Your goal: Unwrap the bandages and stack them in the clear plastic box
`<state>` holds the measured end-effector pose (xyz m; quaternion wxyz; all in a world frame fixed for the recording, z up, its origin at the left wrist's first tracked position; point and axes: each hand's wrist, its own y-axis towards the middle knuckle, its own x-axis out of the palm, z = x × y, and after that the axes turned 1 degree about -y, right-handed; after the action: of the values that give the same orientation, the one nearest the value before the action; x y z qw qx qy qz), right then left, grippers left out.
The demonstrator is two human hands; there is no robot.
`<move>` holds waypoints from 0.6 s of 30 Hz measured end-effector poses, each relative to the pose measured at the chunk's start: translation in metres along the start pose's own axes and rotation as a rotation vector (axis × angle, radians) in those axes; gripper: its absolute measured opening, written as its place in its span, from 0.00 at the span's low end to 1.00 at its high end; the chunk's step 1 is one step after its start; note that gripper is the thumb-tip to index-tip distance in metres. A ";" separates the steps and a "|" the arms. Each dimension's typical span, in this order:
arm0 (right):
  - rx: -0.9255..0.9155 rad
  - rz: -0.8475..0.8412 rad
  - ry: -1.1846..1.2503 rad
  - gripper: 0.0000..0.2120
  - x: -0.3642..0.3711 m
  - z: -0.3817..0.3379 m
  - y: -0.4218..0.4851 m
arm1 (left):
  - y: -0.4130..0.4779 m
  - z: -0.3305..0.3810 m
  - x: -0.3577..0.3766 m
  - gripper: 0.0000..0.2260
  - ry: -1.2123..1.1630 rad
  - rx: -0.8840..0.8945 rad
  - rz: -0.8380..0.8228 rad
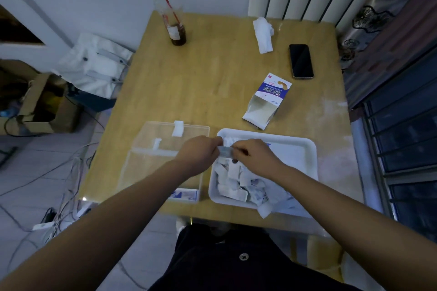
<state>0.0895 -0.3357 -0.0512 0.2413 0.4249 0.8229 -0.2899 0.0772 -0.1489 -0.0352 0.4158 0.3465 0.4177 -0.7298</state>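
Left hand [198, 153] and right hand [254, 155] both pinch one small bandage [225, 151] (still wrapped, apparently) above white tray [305, 149]; clear plastic box [151, 146] beside tray.

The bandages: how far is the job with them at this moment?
Done: a small stack of bandages lies in the near corner of the clear plastic box. In hand: the left hand and right hand pinch one bandage between them over the white tray. Left: the tray's pile, though wrapped ones and empty wrappers cannot be told apart.
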 end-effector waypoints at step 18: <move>0.052 -0.242 -0.007 0.05 0.136 -0.118 0.061 | -0.113 -0.153 -0.020 0.07 -0.169 -0.326 0.284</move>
<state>0.0516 -0.1510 -0.0708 0.1961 0.3279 0.8595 -0.3396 0.0089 0.0289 -0.0447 0.5985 0.2677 0.4406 -0.6132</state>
